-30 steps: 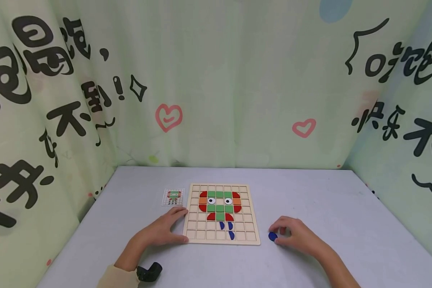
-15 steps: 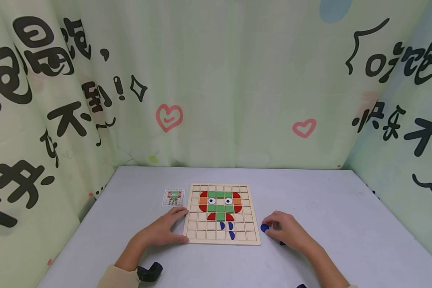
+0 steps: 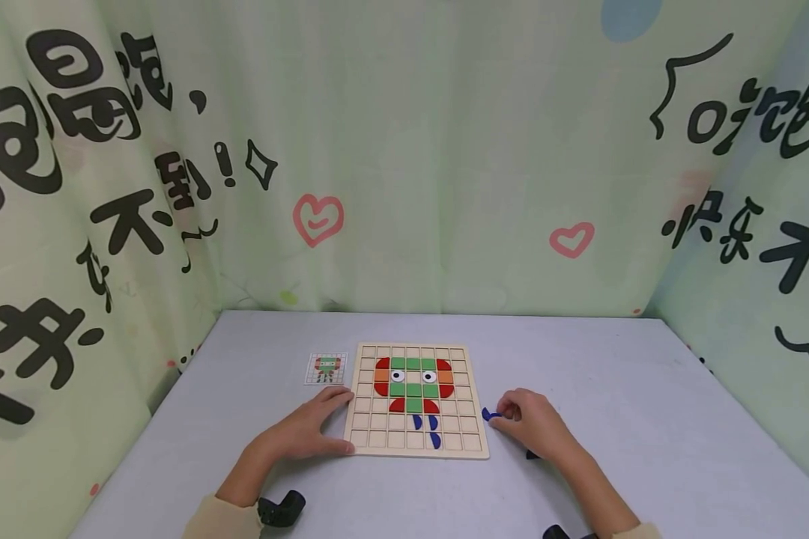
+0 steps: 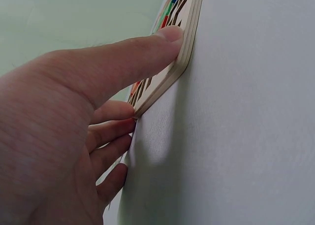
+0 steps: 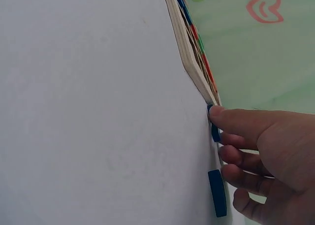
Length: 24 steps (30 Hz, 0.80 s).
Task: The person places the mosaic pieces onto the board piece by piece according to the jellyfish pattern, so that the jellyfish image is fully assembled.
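A wooden grid board (image 3: 461, 442) bears green, red and orange pieces, two eye pieces and several blue curved pieces (image 3: 434, 440). My left hand (image 3: 306, 428) rests at the board's left edge, its thumb (image 4: 170, 35) lying on the rim and its fingers spread along the side. Just off the board's right edge, my right hand (image 3: 535, 425) pinches a small blue curved piece (image 3: 488, 414) between thumb and fingers. In the right wrist view, another blue piece (image 5: 217, 193) stands near the lower fingers; whether they touch it I cannot tell.
A small picture card (image 3: 326, 369) of a similar figure lies at the board's upper left on the white table (image 3: 580, 352). A small dark thing (image 3: 531, 454) shows under the right hand. Printed curtains (image 3: 438, 150) hang behind and at both sides.
My right hand has moved left and away from me, bringing the blue piece to the board's right edge. The round blue shape now looks like a thin curve. My left hand stays put.
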Motion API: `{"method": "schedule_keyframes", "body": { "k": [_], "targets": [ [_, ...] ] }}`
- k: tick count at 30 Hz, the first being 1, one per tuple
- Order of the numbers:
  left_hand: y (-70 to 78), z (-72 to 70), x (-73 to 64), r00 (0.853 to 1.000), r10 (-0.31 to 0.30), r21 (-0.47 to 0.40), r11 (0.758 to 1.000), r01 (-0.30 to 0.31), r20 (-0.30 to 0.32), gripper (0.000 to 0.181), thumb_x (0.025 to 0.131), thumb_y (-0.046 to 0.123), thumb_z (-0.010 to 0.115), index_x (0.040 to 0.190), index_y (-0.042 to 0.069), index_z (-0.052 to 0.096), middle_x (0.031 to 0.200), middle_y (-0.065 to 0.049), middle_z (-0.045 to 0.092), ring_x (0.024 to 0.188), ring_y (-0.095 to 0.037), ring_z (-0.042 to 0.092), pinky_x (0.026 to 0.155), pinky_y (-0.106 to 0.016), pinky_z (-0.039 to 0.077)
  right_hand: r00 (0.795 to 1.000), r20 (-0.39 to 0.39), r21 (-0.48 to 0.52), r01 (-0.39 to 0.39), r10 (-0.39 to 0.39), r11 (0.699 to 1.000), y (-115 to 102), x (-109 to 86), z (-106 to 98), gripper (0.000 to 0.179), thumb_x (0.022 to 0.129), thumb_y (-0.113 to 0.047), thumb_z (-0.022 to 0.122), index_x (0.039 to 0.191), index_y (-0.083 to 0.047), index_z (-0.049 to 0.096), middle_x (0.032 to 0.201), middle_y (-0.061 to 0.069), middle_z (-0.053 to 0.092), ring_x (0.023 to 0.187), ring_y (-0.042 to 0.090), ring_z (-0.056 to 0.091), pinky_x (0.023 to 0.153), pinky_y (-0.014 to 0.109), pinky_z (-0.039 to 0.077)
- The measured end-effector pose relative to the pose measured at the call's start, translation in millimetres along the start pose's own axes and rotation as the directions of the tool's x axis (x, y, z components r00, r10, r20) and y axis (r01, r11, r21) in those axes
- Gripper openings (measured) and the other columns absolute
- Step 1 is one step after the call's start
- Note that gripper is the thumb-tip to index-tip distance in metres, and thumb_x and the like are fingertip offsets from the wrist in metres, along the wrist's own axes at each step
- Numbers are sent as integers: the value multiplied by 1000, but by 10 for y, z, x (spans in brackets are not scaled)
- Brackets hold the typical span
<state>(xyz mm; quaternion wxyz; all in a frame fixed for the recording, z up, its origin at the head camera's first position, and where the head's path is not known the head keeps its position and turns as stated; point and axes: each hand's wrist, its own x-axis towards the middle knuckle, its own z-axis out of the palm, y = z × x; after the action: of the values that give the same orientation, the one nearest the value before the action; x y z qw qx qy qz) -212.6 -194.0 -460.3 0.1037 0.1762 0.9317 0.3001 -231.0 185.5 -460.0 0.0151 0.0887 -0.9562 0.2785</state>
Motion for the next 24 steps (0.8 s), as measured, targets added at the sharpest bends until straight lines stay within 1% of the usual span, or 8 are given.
{"method": "schedule_keyframes", "body": {
  "k": [3, 6, 11, 16, 24],
  "targets": [
    [5, 2, 0, 1000, -2, -3, 1000, 2, 1, 87, 76, 45, 79, 146, 10, 41, 153, -9, 34, 141, -33, 35, 112, -54, 34, 1000, 27, 9, 6, -7, 1000, 9, -3, -20, 18, 78, -13, 79, 92, -10, 70, 77, -2, 56, 70, 13, 46, 59, 21, 39],
    [4, 6, -1, 1000, -6, -4, 1000, 6, 0, 87, 76, 45, 79, 146, 11, 41, 153, -9, 34, 141, -33, 35, 112, -54, 34, 997, 77, 11, 29, -30, 1000, 19, -9, -55, 23, 79, -8, 76, 101, -11, 72, 81, -3, 58, 72, 13, 47, 58, 21, 40],
    [-11, 12, 3, 1000, -7, 7, 1000, 7, -3, 87, 76, 45, 79, 146, 12, 41, 154, -9, 34, 142, -32, 33, 113, -53, 33, 989, 129, 7, 71, -71, 997, 44, -30, -98, 24, 80, -4, 73, 102, -13, 74, 82, -5, 59, 72, 11, 47, 58, 20, 41],
    [-18, 13, -1, 1000, 0, 4, 1000, 0, -4, 87, 76, 45, 79, 146, 11, 42, 153, -9, 34, 142, -33, 33, 113, -54, 33, 986, 128, 16, 103, -105, 995, 54, -47, -101, 22, 80, -5, 74, 101, -11, 74, 81, -5, 59, 71, 11, 48, 59, 20, 42],
    [-21, 8, 2, 1000, 12, 9, 1000, -12, 0, 87, 76, 46, 78, 147, 11, 41, 153, -9, 34, 141, -33, 35, 113, -54, 34, 992, 99, 11, 81, -81, 997, 7, -36, -77, 18, 79, -6, 75, 96, -11, 74, 79, -4, 58, 70, 11, 48, 59, 20, 42]
  ]
}}
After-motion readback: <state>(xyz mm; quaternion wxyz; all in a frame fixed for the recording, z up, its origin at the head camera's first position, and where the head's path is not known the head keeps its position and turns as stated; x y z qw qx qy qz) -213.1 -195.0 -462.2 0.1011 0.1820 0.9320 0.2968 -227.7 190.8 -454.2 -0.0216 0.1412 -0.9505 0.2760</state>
